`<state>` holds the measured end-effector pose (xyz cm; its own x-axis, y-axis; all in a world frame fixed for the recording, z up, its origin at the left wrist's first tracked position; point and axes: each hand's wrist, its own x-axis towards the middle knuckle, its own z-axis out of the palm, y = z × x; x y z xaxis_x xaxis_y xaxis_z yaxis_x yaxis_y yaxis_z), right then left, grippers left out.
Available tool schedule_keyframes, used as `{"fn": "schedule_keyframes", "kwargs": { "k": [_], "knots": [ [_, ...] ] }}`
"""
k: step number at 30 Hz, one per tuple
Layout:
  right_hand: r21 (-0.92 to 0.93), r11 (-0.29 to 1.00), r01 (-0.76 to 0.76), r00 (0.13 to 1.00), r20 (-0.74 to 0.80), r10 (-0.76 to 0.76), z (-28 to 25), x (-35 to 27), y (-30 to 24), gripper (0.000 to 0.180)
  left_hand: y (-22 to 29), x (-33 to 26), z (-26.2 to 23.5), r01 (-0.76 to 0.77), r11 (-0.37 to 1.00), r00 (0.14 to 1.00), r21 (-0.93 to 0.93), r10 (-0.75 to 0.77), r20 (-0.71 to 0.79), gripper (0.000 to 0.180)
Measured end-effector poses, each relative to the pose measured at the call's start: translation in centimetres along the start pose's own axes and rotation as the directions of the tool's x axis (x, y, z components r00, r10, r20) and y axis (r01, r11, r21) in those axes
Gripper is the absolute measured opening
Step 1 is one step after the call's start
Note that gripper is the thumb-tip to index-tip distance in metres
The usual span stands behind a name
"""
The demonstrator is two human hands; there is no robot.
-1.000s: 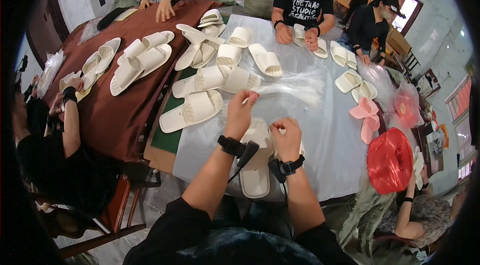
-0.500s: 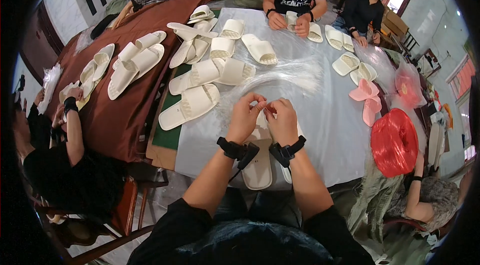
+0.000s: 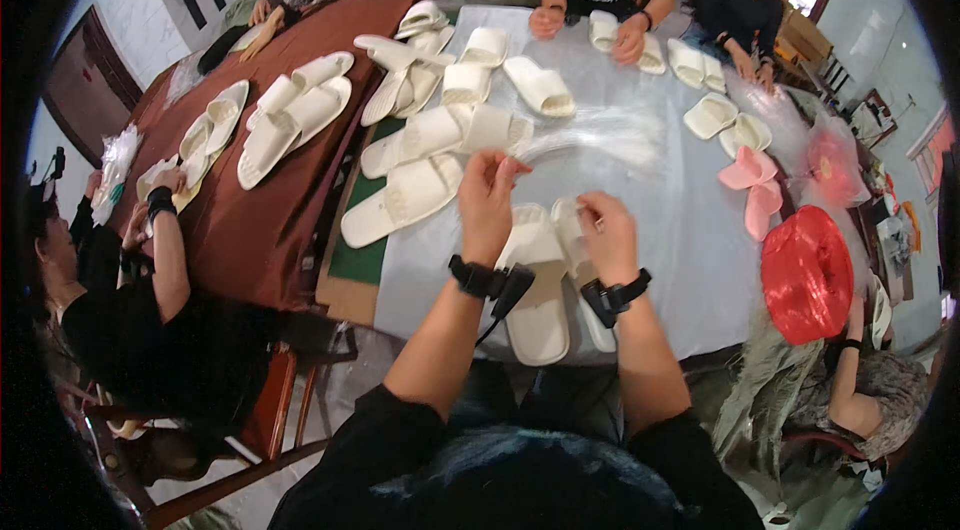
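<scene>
A pair of cream slide slippers lies in front of me, the left slipper (image 3: 538, 305) beside the right slipper (image 3: 599, 322). Above and left of the pair, my left hand (image 3: 487, 205) is closed in a pinch. Anything between its fingertips is too fine to make out. My right hand (image 3: 609, 235) hovers by the right slipper's upper part with its fingers curled together, and what they hold, if anything, is hidden. Just beyond both hands, a loose bundle of thin clear plastic strands (image 3: 610, 142) is spread over the pale table cover (image 3: 670, 260).
Several cream slippers (image 3: 410, 195) are heaped to the left, more on a brown cloth (image 3: 270, 230). On the right sit pink slippers (image 3: 752, 185) and a big red roll of plastic twine (image 3: 806, 275). Several co-workers sit around the table; one across handles a slipper (image 3: 604, 30).
My hands, together above the slippers before, have moved apart: the left up and away, the right toward the right slipper. The view has shifted slightly, exposing more of the pair.
</scene>
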<state>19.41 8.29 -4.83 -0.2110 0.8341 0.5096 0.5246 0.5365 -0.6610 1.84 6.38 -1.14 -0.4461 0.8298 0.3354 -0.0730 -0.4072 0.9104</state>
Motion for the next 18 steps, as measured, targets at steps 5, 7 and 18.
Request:
{"fn": "schedule_keyframes", "kwargs": {
  "k": [5,7,18],
  "knots": [
    [0.087,0.990,-0.107,0.987,0.131,0.095,-4.7,-4.0,-4.5,0.009,0.5,0.5,-2.2,-0.027,0.999,0.999,0.045,0.025,0.046,0.013],
    [0.033,0.994,-0.101,0.941,0.328,0.085,-5.6,-6.4,-5.2,0.014,0.7,0.6,-3.1,-0.037,0.993,0.999,0.114,0.034,0.030,0.014],
    [-0.270,0.957,0.108,0.922,0.387,0.005,-1.0,-6.9,-1.6,0.044,4.9,-1.8,-4.3,-0.061,0.986,0.997,0.156,0.051,0.066,0.011]
  ]
}}
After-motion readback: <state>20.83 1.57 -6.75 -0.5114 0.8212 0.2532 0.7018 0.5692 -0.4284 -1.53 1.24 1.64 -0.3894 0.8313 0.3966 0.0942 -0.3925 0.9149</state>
